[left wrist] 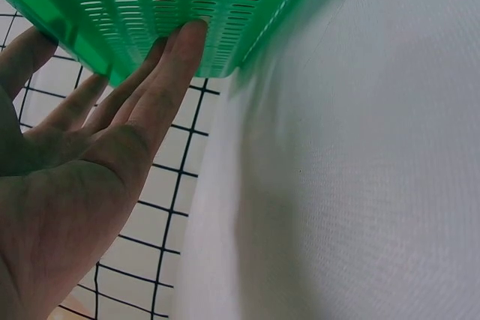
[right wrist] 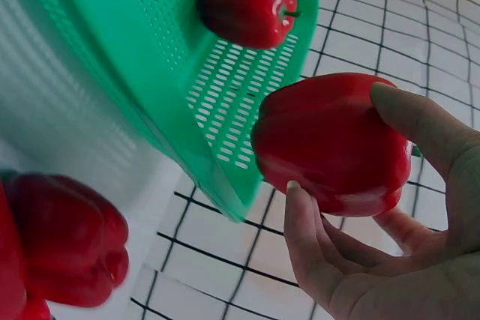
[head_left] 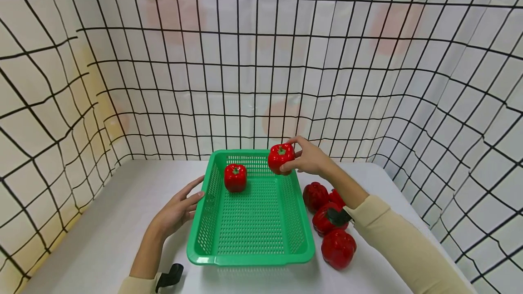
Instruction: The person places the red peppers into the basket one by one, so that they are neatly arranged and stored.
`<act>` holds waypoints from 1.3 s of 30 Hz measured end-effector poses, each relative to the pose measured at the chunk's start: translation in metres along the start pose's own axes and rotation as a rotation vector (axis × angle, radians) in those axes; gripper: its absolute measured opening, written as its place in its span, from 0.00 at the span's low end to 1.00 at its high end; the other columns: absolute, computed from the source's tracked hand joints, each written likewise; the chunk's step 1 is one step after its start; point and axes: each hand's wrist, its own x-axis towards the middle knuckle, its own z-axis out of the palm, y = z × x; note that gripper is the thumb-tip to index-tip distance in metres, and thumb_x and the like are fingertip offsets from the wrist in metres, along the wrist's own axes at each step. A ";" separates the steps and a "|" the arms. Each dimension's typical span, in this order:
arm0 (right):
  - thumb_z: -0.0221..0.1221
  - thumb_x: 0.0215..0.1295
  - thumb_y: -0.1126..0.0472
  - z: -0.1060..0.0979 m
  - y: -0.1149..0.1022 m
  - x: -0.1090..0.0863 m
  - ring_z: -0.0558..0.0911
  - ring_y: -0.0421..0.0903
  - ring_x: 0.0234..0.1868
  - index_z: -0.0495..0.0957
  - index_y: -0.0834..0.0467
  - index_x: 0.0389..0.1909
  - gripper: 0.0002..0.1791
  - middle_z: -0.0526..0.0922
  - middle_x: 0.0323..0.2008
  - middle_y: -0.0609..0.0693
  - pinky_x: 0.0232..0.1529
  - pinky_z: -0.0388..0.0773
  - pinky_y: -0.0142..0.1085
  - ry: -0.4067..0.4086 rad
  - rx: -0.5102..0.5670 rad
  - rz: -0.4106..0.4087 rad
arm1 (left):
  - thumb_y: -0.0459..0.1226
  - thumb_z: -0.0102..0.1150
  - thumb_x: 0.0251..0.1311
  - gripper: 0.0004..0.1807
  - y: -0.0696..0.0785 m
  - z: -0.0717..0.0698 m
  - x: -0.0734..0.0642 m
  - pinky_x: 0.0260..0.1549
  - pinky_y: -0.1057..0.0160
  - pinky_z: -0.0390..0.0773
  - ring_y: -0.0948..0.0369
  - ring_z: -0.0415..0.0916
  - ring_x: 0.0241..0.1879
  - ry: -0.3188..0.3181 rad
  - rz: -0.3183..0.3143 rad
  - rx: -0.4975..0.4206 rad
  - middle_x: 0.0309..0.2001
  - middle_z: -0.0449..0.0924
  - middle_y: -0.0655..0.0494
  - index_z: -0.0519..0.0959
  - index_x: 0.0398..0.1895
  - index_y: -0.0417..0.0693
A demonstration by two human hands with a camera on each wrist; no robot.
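Note:
A green plastic basket with slotted walls stands on the white table. Inside it, at the back left, one red bell pepper sits upright, stem up. My right hand grips another red bell pepper between thumb and fingers, above the basket's back right corner. My left hand is at the basket's left wall, its fingers extended; in the left wrist view the fingertips touch the slotted side. Several more red bell peppers lie on the table to the right of the basket, partly hidden by my right forearm.
A black wire grid in front of white sheeting encloses the table at the back and both sides. The white tabletop extends left of the basket. Dark straps with small devices sit at both wrists.

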 end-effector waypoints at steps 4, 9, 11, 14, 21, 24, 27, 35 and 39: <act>0.73 0.55 0.53 0.010 0.003 0.012 0.79 0.59 0.58 0.64 0.53 0.71 0.44 0.76 0.62 0.62 0.51 0.84 0.50 -0.008 0.006 0.022 | 0.45 0.50 0.77 0.35 -0.001 -0.001 0.000 0.52 0.54 0.85 0.48 0.84 0.56 -0.005 0.004 -0.001 0.65 0.73 0.35 0.50 0.82 0.61; 0.74 0.56 0.53 0.021 0.005 0.022 0.80 0.56 0.54 0.67 0.53 0.71 0.42 0.77 0.61 0.60 0.50 0.83 0.46 -0.008 0.027 0.067 | 0.44 0.50 0.77 0.35 -0.001 -0.001 0.000 0.52 0.54 0.85 0.49 0.84 0.56 -0.006 0.004 -0.002 0.65 0.73 0.36 0.50 0.82 0.61; 0.74 0.56 0.54 0.026 0.005 0.025 0.80 0.55 0.53 0.67 0.53 0.71 0.42 0.77 0.62 0.60 0.50 0.83 0.46 -0.009 0.045 0.093 | 0.44 0.51 0.77 0.35 -0.001 0.000 0.001 0.52 0.54 0.85 0.49 0.84 0.56 -0.003 0.004 -0.003 0.65 0.74 0.36 0.50 0.82 0.61; 0.74 0.55 0.55 0.032 0.006 0.027 0.80 0.56 0.53 0.66 0.54 0.72 0.43 0.76 0.62 0.60 0.50 0.83 0.48 -0.008 0.039 0.119 | 0.44 0.51 0.77 0.35 -0.001 0.000 0.001 0.52 0.54 0.85 0.50 0.84 0.56 0.000 0.005 -0.001 0.65 0.73 0.36 0.50 0.82 0.61; 0.75 0.52 0.52 0.043 0.011 0.033 0.77 0.58 0.59 0.68 0.54 0.70 0.44 0.75 0.65 0.59 0.56 0.80 0.53 0.007 -0.072 0.139 | 0.44 0.52 0.76 0.36 0.000 0.000 0.000 0.51 0.54 0.85 0.49 0.84 0.56 0.002 0.002 0.004 0.65 0.73 0.35 0.50 0.82 0.61; 0.75 0.51 0.51 0.047 0.013 0.035 0.78 0.57 0.56 0.70 0.53 0.69 0.43 0.78 0.62 0.59 0.54 0.81 0.52 0.008 -0.098 0.143 | 0.44 0.52 0.76 0.36 0.000 0.000 0.000 0.52 0.54 0.85 0.48 0.84 0.56 0.004 0.001 0.004 0.65 0.73 0.35 0.51 0.82 0.62; 0.76 0.51 0.52 0.049 0.017 0.036 0.80 0.55 0.54 0.70 0.53 0.69 0.43 0.80 0.57 0.58 0.52 0.82 0.50 0.006 -0.113 0.147 | 0.45 0.52 0.76 0.36 0.000 0.000 0.000 0.52 0.54 0.85 0.48 0.84 0.56 0.004 -0.002 0.003 0.65 0.73 0.35 0.51 0.82 0.62; 0.76 0.52 0.53 0.052 0.021 0.036 0.81 0.56 0.54 0.69 0.52 0.70 0.44 0.81 0.56 0.59 0.53 0.82 0.50 -0.025 -0.113 0.145 | 0.44 0.51 0.77 0.35 0.000 0.001 0.000 0.51 0.55 0.85 0.48 0.84 0.56 -0.002 -0.002 -0.003 0.65 0.72 0.33 0.50 0.82 0.61; 0.76 0.52 0.52 0.053 0.021 0.036 0.79 0.58 0.59 0.69 0.53 0.71 0.44 0.78 0.61 0.60 0.56 0.81 0.53 -0.034 -0.123 0.148 | 0.45 0.51 0.77 0.35 0.000 0.000 0.000 0.51 0.54 0.85 0.48 0.84 0.56 -0.003 0.001 0.005 0.65 0.73 0.34 0.50 0.82 0.61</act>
